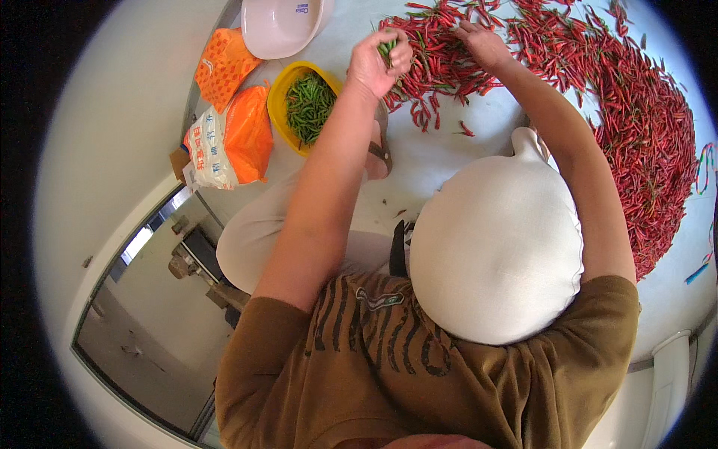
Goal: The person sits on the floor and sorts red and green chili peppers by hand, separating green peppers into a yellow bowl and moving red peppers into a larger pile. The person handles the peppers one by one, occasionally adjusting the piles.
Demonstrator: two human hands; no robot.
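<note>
My left hand (pixel 382 60) is curled around several green chili peppers (pixel 387 49), above the near-left edge of a spread of red chili peppers (pixel 429 53). To its right, my right hand (pixel 485 46) reaches into the same spread, fingertips down among the peppers. Whether those fingers pinch one is too small to tell. A yellow plastic basin (pixel 273 106) stands left of my left forearm, with a heap of green chili peppers (pixel 309 106) inside. One loose red chili (pixel 465 129) lies on the pale floor (pixel 437 146) nearer to me.
The red heap (pixel 645 168) curves down my right side. A white plastic basin (pixel 277 28), an orange bag (pixel 224 67) and an orange-and-white printed bag (pixel 233 143) sit at the left. A mirror (pixel 162 303) leans by the wall. My bent knees (pixel 499 247) are in front of me.
</note>
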